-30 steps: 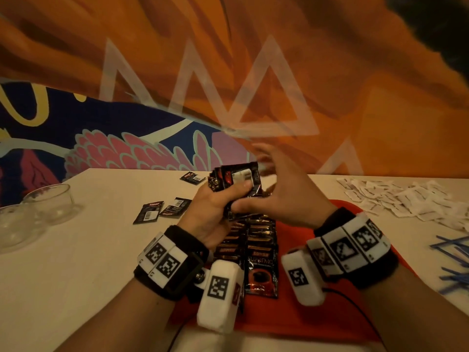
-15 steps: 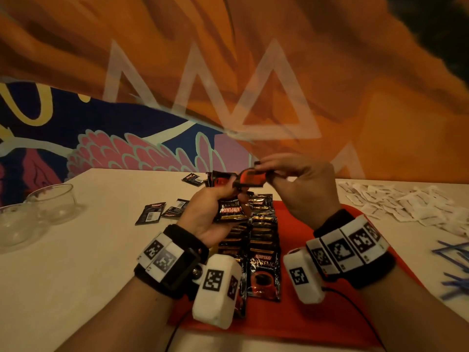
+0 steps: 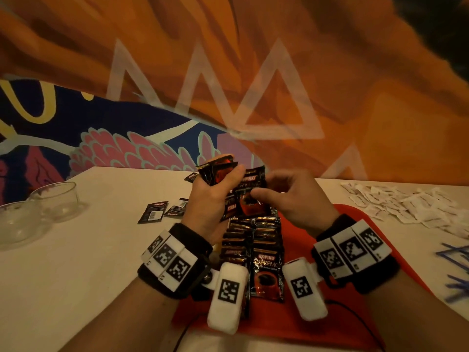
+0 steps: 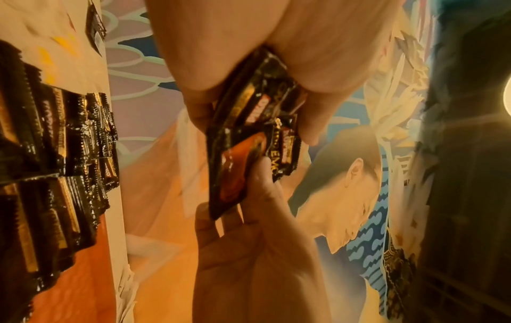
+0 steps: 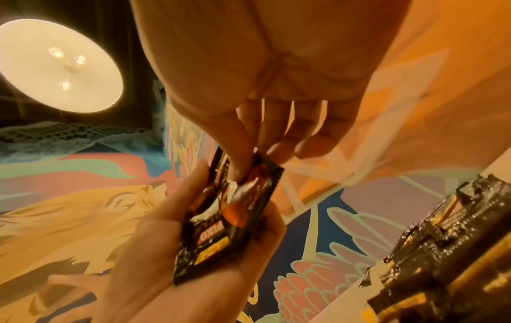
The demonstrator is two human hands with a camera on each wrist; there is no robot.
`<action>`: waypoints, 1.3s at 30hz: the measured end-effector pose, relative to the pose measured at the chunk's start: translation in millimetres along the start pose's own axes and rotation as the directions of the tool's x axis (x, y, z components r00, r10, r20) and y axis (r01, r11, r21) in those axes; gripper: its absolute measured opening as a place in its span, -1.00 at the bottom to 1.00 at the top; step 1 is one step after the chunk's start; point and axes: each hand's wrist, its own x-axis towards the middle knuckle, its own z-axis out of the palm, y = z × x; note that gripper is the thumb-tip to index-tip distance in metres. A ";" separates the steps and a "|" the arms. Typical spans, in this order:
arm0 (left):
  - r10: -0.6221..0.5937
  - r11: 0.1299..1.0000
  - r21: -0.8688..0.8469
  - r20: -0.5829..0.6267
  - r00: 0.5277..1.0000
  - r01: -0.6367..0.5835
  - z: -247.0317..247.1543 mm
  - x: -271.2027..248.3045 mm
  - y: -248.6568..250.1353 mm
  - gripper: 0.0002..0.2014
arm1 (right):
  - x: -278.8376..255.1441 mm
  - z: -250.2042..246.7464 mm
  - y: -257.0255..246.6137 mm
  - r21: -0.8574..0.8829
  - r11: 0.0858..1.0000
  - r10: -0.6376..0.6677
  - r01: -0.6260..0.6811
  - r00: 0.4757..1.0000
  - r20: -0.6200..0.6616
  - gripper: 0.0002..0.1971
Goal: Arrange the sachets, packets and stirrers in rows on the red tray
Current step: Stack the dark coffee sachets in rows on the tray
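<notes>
My left hand [image 3: 215,189] grips a bunch of black coffee packets [image 3: 218,171] above the far end of the red tray [image 3: 355,222]. My right hand [image 3: 276,191] pinches one black packet [image 3: 250,196] from that bunch between thumb and fingers. In the right wrist view the thumb presses on the pinched packet [image 5: 249,192]. The left wrist view shows the held bunch [image 4: 249,139] between both hands. Two overlapping rows of coffee packets [image 3: 253,245] lie along the tray's left part.
Three loose black packets [image 3: 162,210] lie on the white table left of the tray, one more [image 3: 191,176] farther back. A heap of white sachets [image 3: 406,201] lies at the right, blue stirrers [image 3: 454,262] at the right edge. Two glass bowls [image 3: 54,199] stand at the left.
The right hand drew one packet out of the bunch, turned it and brought it down in front of the left hand. The left hand's bunch rose slightly.
</notes>
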 end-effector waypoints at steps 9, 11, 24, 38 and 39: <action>-0.059 0.995 0.078 -0.031 0.998 0.061 -4.5 6.0 3.1 -0.90 | -2.2 -2.0 -8.9 -0.113 0.994 0.019 -0.009 0.996 0.083 -0.97; -0.064 0.993 0.097 -0.038 0.997 0.068 -5.3 8.3 7.3 -0.86 | -3.9 -4.7 -8.3 -0.132 0.990 0.064 -0.053 0.995 0.081 -0.94; -0.347 0.938 -0.036 -0.016 0.938 0.346 -14.7 -12.9 38.3 -0.96 | -65.4 -17.4 -8.9 -0.294 0.773 0.625 -0.562 0.756 0.197 -0.88; -0.419 0.908 -0.008 -0.026 0.907 0.419 -26.9 -47.7 41.1 -0.92 | -79.8 5.2 -18.0 -0.346 0.630 0.767 -0.695 0.628 0.133 -0.90; -0.428 0.904 -0.005 -0.024 0.904 0.428 -28.8 -49.1 40.0 -0.92 | -80.6 4.9 -17.2 -0.343 0.625 0.770 -0.701 0.626 0.124 -0.88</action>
